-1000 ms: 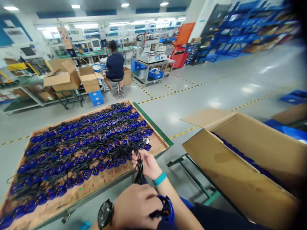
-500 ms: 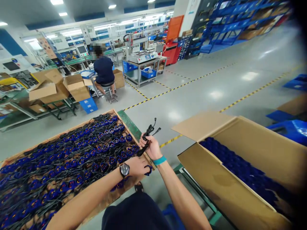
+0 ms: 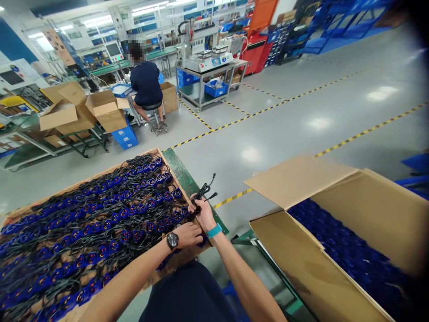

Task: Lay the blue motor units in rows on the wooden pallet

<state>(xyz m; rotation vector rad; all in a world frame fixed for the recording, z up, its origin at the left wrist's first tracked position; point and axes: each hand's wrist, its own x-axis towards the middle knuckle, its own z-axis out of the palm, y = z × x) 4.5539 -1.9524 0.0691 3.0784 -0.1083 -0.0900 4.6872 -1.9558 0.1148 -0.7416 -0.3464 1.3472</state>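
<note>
My right hand [image 3: 204, 213], with a teal band at its wrist, is closed round a folded bundle of black cable [image 3: 201, 193] whose connector ends stick up. Just below it, my left hand [image 3: 188, 234], wearing a dark watch, has its fingers curled over a blue round part [image 3: 202, 240], mostly hidden beneath them. Both hands are over the right edge of a shallow wooden-sided tray [image 3: 174, 173]. Rows of blue round parts [image 3: 125, 235] with coiled black cables lie in that tray.
On my right stands an open cardboard box [image 3: 284, 250] holding many dark blue pieces [image 3: 348, 250]. A green bench edge [image 3: 182, 172] runs beside the tray. Farther off, a person [image 3: 145, 82] sits on a stool near cardboard boxes [image 3: 109, 112] and a machine on a cart [image 3: 208, 65].
My right hand has come down and slightly left with the cable bundle, nearer the tray edge. My left hand has shifted slightly, and the blue part under it has moved in over the tray corner.
</note>
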